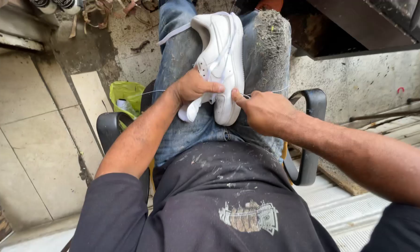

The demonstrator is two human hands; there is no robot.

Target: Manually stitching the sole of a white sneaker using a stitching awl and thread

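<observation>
A white sneaker (224, 51) lies between my thighs, clad in blue jeans (186, 126), with its heel toward me. My left hand (193, 86) grips the shoe's side near the heel, thumb across the upper. My right hand (263, 109) presses its thumb against the heel edge and pinches a thin white thread (277, 90) that runs off to the right. Another strand of thread (149, 92) stretches to the left from the shoe. A loose white strap (189, 111) hangs below my left hand.
I sit in a chair with black armrests, one on the left (108, 128) and one on the right (312, 100). A green plastic bag (126, 93) lies on the tiled floor at left. A dusty pad (269, 44) covers my right knee. A stained concrete wall stands at right.
</observation>
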